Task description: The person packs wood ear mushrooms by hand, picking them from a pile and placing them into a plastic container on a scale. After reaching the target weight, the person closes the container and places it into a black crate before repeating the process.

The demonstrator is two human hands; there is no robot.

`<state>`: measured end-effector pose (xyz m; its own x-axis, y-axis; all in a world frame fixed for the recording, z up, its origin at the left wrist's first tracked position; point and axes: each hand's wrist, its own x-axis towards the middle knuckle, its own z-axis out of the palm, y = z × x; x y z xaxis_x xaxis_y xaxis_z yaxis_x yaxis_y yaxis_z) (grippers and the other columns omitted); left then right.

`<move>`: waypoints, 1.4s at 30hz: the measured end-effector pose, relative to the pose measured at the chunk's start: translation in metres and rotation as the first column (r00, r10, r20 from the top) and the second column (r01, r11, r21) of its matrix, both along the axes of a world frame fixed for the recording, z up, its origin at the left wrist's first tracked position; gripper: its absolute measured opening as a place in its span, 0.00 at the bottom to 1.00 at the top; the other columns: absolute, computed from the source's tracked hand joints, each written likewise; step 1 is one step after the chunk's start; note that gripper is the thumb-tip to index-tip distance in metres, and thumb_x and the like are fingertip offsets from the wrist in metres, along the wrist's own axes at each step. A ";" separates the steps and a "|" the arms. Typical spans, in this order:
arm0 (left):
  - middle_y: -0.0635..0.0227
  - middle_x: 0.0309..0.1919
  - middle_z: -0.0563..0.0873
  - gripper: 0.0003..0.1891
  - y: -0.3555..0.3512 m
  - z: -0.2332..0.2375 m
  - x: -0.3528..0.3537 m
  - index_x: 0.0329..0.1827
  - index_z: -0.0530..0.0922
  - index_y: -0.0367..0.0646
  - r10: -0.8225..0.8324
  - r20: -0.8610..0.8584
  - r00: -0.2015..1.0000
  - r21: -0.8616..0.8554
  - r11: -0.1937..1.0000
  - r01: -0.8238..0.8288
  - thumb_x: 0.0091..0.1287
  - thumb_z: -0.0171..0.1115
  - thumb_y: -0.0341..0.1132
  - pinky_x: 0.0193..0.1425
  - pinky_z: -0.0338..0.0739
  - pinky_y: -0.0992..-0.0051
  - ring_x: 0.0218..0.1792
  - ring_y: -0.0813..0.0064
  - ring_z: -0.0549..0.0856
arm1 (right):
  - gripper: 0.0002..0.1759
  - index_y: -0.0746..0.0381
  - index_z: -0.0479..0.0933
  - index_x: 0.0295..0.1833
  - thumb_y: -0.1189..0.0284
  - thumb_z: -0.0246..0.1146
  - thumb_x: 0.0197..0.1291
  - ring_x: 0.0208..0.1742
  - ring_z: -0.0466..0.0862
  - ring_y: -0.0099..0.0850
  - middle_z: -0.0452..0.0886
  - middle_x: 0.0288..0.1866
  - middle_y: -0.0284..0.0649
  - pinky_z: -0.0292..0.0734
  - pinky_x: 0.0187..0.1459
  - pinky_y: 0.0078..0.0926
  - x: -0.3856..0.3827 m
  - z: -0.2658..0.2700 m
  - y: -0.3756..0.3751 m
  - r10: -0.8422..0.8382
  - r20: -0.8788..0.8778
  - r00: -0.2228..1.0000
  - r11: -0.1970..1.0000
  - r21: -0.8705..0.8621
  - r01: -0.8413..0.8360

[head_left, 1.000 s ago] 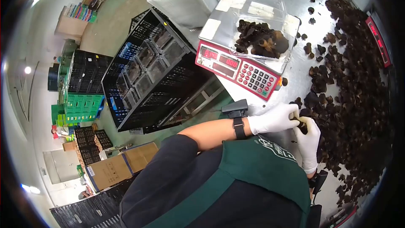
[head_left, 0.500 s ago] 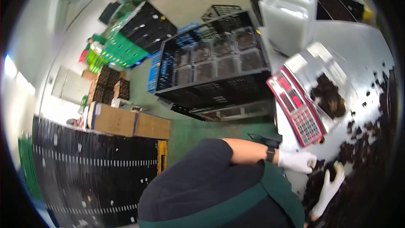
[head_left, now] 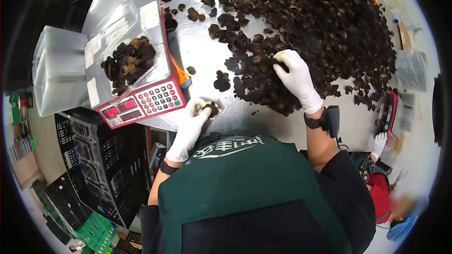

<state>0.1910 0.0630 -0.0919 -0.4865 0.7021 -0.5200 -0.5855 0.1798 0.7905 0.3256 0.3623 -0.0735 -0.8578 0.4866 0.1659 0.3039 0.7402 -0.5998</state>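
Note:
My left hand (head_left: 190, 124), in a white glove, is closed at the table's near edge with a small dark wood ear mushroom (head_left: 213, 109) in its fingers. Farther right, my gloved right hand (head_left: 295, 76) reaches onto the near side of a large heap of wood ear mushrooms (head_left: 320, 23). Its thumb and fingers are bent together around dark pieces there, partly hidden. Left of my hands stands a red and white digital scale (head_left: 150, 101). On it sits a clear plastic container (head_left: 153, 73) partly filled with wood ear mushrooms (head_left: 129, 63).
Stacked clear containers (head_left: 61, 70) stand left of the scale. An orange-handled tool (head_left: 180, 73) lies beside it. Black crates (head_left: 101, 164) are below on the left. At the right, a co-worker's gloved hand (head_left: 379, 145) is by another red scale (head_left: 390, 113).
My view has swung from the crates and floor at the left to the table. My right hand, formerly with fingers spread, is now closed on pieces in the heap.

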 end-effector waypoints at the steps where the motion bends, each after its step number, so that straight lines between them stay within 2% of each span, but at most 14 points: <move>1: 0.61 0.47 0.85 0.05 0.001 -0.002 -0.001 0.47 0.72 0.40 -0.004 -0.008 1.000 0.003 1.000 0.004 0.73 0.53 0.22 0.56 0.79 0.74 0.50 0.73 0.85 | 0.14 0.62 0.80 0.46 0.78 0.70 0.52 0.47 0.83 0.38 0.82 0.46 0.41 0.79 0.47 0.33 0.002 0.004 -0.001 0.068 0.034 0.997 0.989 0.127 -0.072; 3: 0.61 0.46 0.86 0.12 0.008 -0.002 -0.001 0.53 0.73 0.39 0.036 -0.023 0.999 0.026 0.999 -0.035 0.70 0.49 0.20 0.57 0.78 0.73 0.49 0.73 0.85 | 0.19 0.58 0.80 0.49 0.76 0.71 0.48 0.60 0.78 0.42 0.80 0.55 0.40 0.75 0.57 0.39 -0.002 0.009 -0.007 0.126 0.133 0.983 0.967 0.204 -0.151; 6: 0.68 0.44 0.84 0.19 0.014 0.002 -0.008 0.63 0.74 0.38 -0.043 -0.061 0.997 0.011 0.999 0.044 0.71 0.48 0.17 0.53 0.78 0.79 0.44 0.80 0.82 | 0.25 0.55 0.79 0.56 0.71 0.73 0.49 0.61 0.77 0.42 0.77 0.61 0.41 0.73 0.60 0.41 -0.028 0.020 -0.034 0.174 0.024 0.984 0.968 0.180 -0.175; 9: 0.69 0.45 0.83 0.22 0.020 0.007 -0.007 0.66 0.74 0.38 -0.099 -0.040 0.994 -0.034 0.995 0.098 0.70 0.48 0.17 0.54 0.76 0.79 0.43 0.80 0.81 | 0.22 0.52 0.80 0.56 0.69 0.71 0.54 0.57 0.78 0.38 0.77 0.57 0.38 0.76 0.54 0.37 -0.044 -0.027 -0.048 0.291 0.190 0.938 0.897 0.287 -0.337; 17: 0.68 0.49 0.85 0.20 0.008 0.014 -0.007 0.61 0.79 0.38 -0.131 -0.059 0.990 -0.094 0.988 0.125 0.69 0.47 0.18 0.60 0.74 0.78 0.49 0.81 0.81 | 0.09 0.62 0.81 0.44 0.68 0.67 0.63 0.40 0.84 0.33 0.83 0.40 0.38 0.80 0.45 0.28 -0.051 -0.011 -0.006 -0.031 -0.090 0.995 0.961 -0.277 0.005; 21: 0.69 0.44 0.84 0.17 0.004 0.018 -0.007 0.61 0.78 0.37 -0.143 -0.050 0.988 -0.100 0.985 0.138 0.73 0.49 0.19 0.55 0.75 0.79 0.45 0.81 0.81 | 0.13 0.67 0.82 0.46 0.67 0.64 0.70 0.43 0.82 0.22 0.86 0.41 0.32 0.76 0.49 0.22 -0.048 0.006 0.026 -0.191 -0.024 0.981 0.707 -0.697 0.120; 24: 0.69 0.44 0.84 0.16 0.000 0.016 -0.008 0.61 0.79 0.38 -0.163 -0.098 0.982 -0.090 0.984 0.155 0.74 0.49 0.21 0.56 0.75 0.79 0.45 0.81 0.81 | 0.15 0.62 0.82 0.50 0.61 0.62 0.74 0.45 0.83 0.20 0.86 0.44 0.32 0.77 0.43 0.21 -0.044 0.000 0.028 -0.269 -0.106 0.957 0.352 -0.936 -0.005; 27: 0.71 0.43 0.84 0.15 0.005 0.027 -0.009 0.60 0.80 0.39 -0.129 -0.033 0.991 -0.059 0.990 0.127 0.75 0.49 0.24 0.53 0.75 0.81 0.43 0.82 0.80 | 0.16 0.60 0.81 0.53 0.58 0.60 0.75 0.46 0.85 0.22 0.87 0.46 0.32 0.80 0.42 0.25 -0.043 0.002 0.018 -0.272 -0.058 0.960 0.102 -0.994 -0.031; 32: 0.75 0.35 0.83 0.12 0.036 0.041 -0.015 0.57 0.81 0.41 -0.086 -0.290 0.953 -0.059 0.996 0.072 0.73 0.61 0.31 0.40 0.73 0.83 0.35 0.86 0.78 | 0.15 0.59 0.79 0.55 0.59 0.58 0.77 0.45 0.86 0.22 0.86 0.48 0.33 0.87 0.40 0.30 -0.055 0.021 -0.031 -0.230 -0.029 0.973 -0.021 -0.999 -0.035; 35: 0.75 0.29 0.80 0.20 0.064 0.044 -0.013 0.58 0.79 0.40 0.032 -0.561 0.827 0.012 0.999 -0.031 0.64 0.72 0.30 0.38 0.74 0.82 0.32 0.86 0.77 | 0.16 0.61 0.76 0.57 0.60 0.59 0.76 0.45 0.85 0.22 0.83 0.46 0.33 0.87 0.42 0.28 -0.062 0.022 -0.062 -0.242 -0.075 0.967 -0.026 -0.996 -0.084; 37: 0.75 0.28 0.79 0.28 0.072 0.040 -0.012 0.59 0.78 0.41 0.087 -0.623 0.778 0.051 0.996 -0.071 0.56 0.80 0.33 0.36 0.76 0.81 0.29 0.86 0.77 | 0.15 0.63 0.76 0.56 0.62 0.59 0.76 0.45 0.84 0.21 0.82 0.48 0.35 0.87 0.42 0.26 -0.065 0.036 -0.079 -0.211 -0.040 0.977 0.198 -0.980 0.002; 38: 0.76 0.37 0.77 0.27 0.069 0.044 -0.012 0.66 0.73 0.41 -0.061 -0.687 0.724 -0.049 0.998 0.037 0.66 0.72 0.33 0.43 0.72 0.83 0.37 0.87 0.76 | 0.15 0.64 0.76 0.56 0.62 0.58 0.76 0.45 0.84 0.21 0.82 0.48 0.35 0.87 0.42 0.25 -0.067 0.042 -0.086 -0.213 0.005 0.977 0.294 -0.953 0.069; 40: 0.73 0.44 0.81 0.26 0.066 0.040 -0.015 0.67 0.72 0.42 -0.124 -0.568 0.814 -0.118 0.991 0.069 0.67 0.70 0.32 0.45 0.73 0.83 0.41 0.86 0.78 | 0.17 0.65 0.75 0.55 0.61 0.59 0.76 0.45 0.84 0.22 0.82 0.47 0.35 0.87 0.42 0.25 -0.066 0.047 -0.092 -0.197 -0.013 0.980 0.315 -0.948 0.051; 42: 0.72 0.48 0.82 0.25 0.059 0.045 -0.020 0.68 0.72 0.42 -0.030 -0.364 0.931 0.057 0.997 0.054 0.68 0.68 0.30 0.45 0.74 0.83 0.43 0.86 0.79 | 0.17 0.65 0.75 0.55 0.61 0.59 0.76 0.47 0.84 0.23 0.81 0.47 0.35 0.87 0.42 0.25 -0.065 0.053 -0.092 -0.194 -0.025 0.981 0.274 -0.961 0.029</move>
